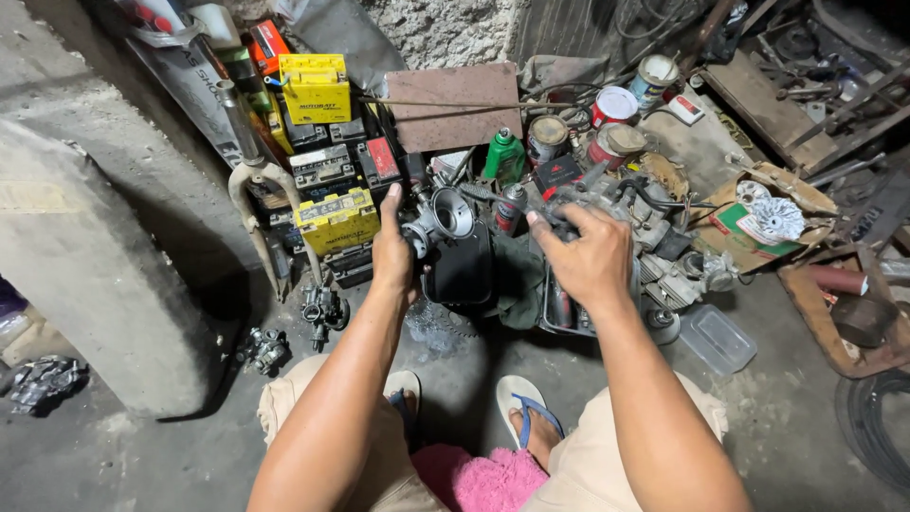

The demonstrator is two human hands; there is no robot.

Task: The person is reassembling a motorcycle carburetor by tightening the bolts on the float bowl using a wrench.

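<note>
Left hand [392,248] fingers clamped on carburetor [438,220]; right hand [590,256] fingers gripping engine part [621,213]. Carburetor lifted free, apart from engine.

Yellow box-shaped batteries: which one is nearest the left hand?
The lower yellow battery, just left of the left hand; the other yellow battery sits higher on the stack.
</note>
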